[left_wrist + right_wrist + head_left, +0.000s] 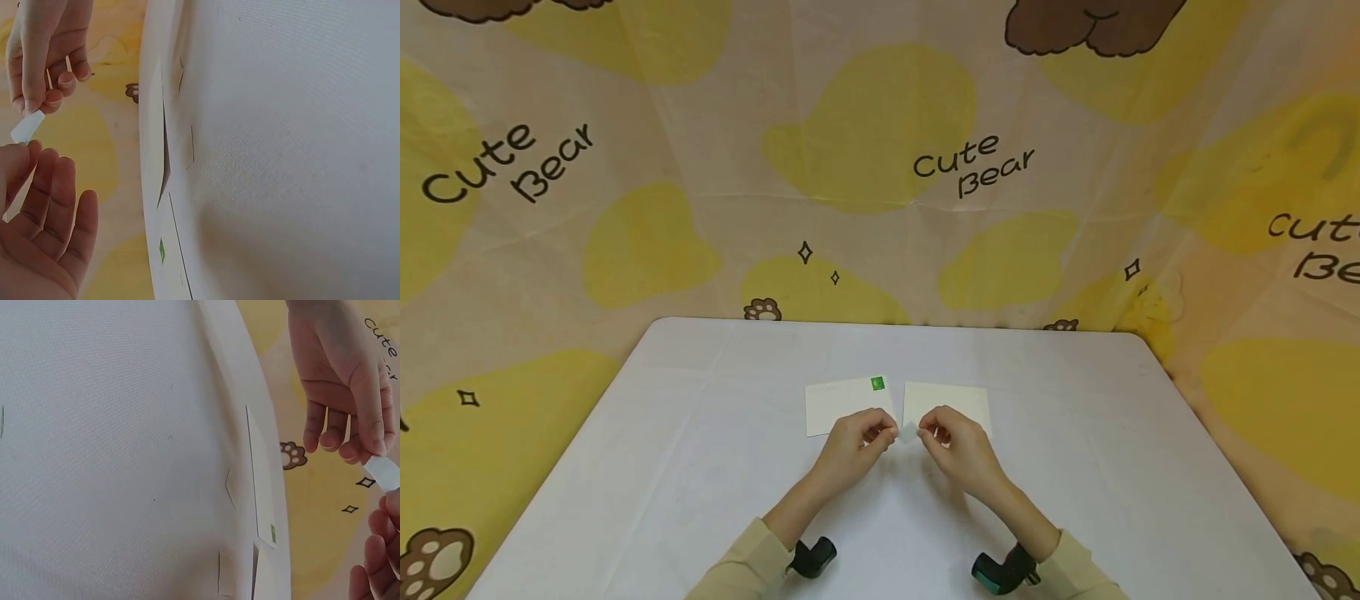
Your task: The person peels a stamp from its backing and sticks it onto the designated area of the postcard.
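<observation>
Between the hands is a small pale, whitish piece that looks like paper (pixel 908 432). My left hand (pixel 852 447) pinches one end of it between thumb and forefinger. The opposite end is pinched in the fingertips of my right hand (pixel 964 452). In the left wrist view the piece (pixel 27 127) is held up off the table, with the other fingers of both hands loosely bent. Behind the left hand lies a white envelope or card (pixel 842 404) with a green stamp (pixel 877 383) at its upper right corner. A plain cream card or envelope (pixel 951 397) lies behind the right hand.
Both hands are over a white table (pixel 700 467), whose far edge meets a yellow patterned backdrop (pixel 880 125). Thin outlines of flat things show on the table in the wrist views; their kind cannot be told. Black devices (pixel 814 557) are worn at both wrists.
</observation>
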Demonstrator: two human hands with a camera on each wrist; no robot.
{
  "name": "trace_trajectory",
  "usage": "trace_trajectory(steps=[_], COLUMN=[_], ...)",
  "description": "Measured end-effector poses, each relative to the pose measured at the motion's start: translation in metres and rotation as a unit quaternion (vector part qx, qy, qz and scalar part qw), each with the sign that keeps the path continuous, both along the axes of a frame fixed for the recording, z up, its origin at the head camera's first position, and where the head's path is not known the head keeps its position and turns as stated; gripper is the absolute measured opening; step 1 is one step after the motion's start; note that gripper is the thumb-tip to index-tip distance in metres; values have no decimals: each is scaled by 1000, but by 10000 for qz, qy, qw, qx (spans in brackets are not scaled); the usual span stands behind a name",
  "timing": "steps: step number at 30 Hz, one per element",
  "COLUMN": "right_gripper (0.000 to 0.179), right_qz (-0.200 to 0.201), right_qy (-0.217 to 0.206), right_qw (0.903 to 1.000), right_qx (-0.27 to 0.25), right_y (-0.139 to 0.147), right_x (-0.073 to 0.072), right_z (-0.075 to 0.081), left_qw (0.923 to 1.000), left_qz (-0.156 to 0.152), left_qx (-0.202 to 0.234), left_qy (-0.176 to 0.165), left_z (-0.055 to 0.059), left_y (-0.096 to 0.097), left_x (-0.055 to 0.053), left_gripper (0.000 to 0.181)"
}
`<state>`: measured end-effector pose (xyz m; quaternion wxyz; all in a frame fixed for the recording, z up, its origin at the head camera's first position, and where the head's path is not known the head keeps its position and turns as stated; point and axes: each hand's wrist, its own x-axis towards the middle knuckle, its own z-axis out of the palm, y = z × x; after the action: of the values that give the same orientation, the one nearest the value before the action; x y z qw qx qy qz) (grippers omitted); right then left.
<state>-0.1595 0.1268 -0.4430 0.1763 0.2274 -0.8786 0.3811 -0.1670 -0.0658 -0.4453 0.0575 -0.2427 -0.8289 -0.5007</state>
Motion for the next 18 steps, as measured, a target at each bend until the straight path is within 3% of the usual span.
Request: trace_trajectory(steps=[5, 10, 18], right_gripper=[12, 12, 17], right_qz=[28, 80, 193], right_qy=[48, 223, 850], right_qw=[10000, 9997, 9958], right_qx=[-73, -62, 270], right_y=[-1, -1, 1], right_x=[1, 0, -2], right_z=[2, 2, -1], left_qw=[9999, 9995, 9967], left_qz=[118, 172, 205], left_qx=[28, 124, 292], left_qy=[-15, -253, -730], left_z=[1, 3, 7], left_y=[0, 0, 1], left_x=[0, -1, -1], left_gripper=[6, 6, 17])
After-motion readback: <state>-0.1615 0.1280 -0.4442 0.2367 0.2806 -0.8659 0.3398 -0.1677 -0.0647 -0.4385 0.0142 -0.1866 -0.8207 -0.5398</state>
